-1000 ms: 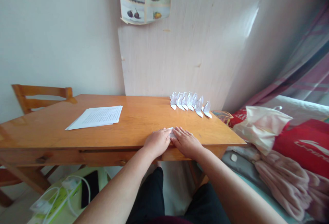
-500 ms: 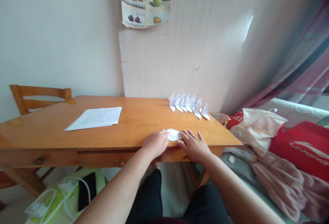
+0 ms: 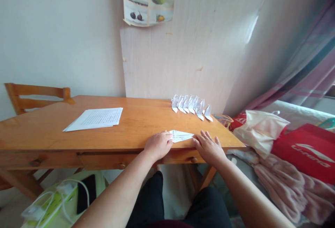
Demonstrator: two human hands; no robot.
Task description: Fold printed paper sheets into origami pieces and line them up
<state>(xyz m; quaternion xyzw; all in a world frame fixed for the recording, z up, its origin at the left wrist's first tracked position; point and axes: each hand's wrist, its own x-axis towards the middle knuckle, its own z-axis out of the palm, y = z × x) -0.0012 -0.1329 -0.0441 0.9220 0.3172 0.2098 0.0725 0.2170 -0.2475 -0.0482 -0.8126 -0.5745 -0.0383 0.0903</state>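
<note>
A narrow folded paper (image 3: pixel 181 136) with printed text lies near the front edge of the wooden table (image 3: pixel 141 123), its pointed end toward the right. My left hand (image 3: pixel 159 145) presses on its left end, fingers together over the paper. Just beyond the pointed tip, my right hand (image 3: pixel 209 146) rests on the table with its fingers apart and nothing in it. Several folded paper pieces (image 3: pixel 191 104) stand upright in a cluster at the back right of the table.
A stack of printed sheets (image 3: pixel 95 118) lies on the table's left part. A wooden chair (image 3: pixel 39 90) stands behind at the left. Red bags (image 3: pixel 306 153) and a pink cloth (image 3: pixel 285 182) are at the right. A power strip (image 3: pixel 59 201) sits low at the left.
My right hand has slid to the right, off the folded paper, and more of the paper's pointed right end shows. My left hand remains on the left end.
</note>
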